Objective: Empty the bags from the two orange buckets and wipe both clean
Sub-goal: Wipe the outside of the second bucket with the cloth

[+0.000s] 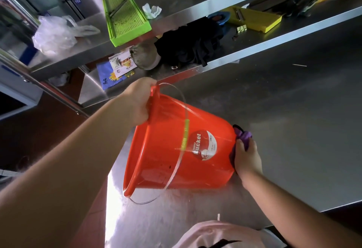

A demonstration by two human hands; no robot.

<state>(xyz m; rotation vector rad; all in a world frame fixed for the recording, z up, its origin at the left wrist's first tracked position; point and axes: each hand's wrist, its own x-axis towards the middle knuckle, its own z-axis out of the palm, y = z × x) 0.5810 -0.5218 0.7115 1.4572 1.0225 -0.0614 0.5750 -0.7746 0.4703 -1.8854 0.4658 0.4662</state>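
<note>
Wiping step: orange bucket [176, 146] tipped on steel counter [293, 110], rim gripped by left hand [140, 102]; right hand [247, 156] pressing purple cloth [243, 137] against base. Next, probably: rotate, wipe remaining wall.

This is a commercial kitchen. The work table [274, 101] and the two shelves [195, 7] above it are stainless steel, as are the cabinet doors behind. On the shelves lie a green mandoline slicer [125, 16] and a yellow slicer [254, 19].
</note>
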